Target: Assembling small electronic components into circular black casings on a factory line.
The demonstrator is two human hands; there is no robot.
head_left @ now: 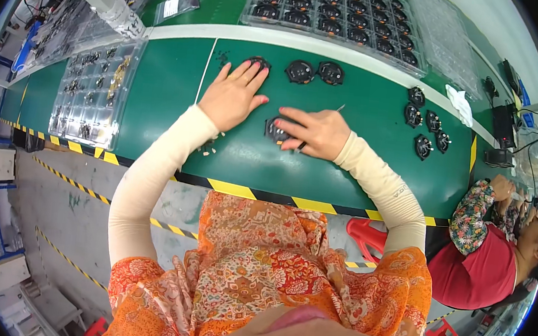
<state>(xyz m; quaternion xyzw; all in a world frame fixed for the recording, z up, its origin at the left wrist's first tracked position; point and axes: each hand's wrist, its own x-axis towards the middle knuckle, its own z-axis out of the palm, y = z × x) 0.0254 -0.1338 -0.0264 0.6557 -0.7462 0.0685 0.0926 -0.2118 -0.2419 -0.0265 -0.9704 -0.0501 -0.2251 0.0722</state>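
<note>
My left hand (232, 98) lies palm down with its fingers stretched forward and its thumb apart. Its fingertips touch a round black plastic part (263, 61) on the green bench. To the right, the fingers of my right hand (321, 133) rest over another round black part (274, 130), covering some of it. A thin pointed tool (342, 107) sticks out behind the right knuckles; most of it is hidden in that hand. Two more round black parts, one (300, 72) beside the other (330, 73), lie beyond my hands.
Several small black assemblies (422, 146) and a white cloth (459, 105) lie at the right. A clear tray (248, 18) of black parts stands at the back. Left is a compartment tray (113, 140) of small pieces. Striped tape (231, 189) marks the front edge. A co-worker (486, 267) sits right.
</note>
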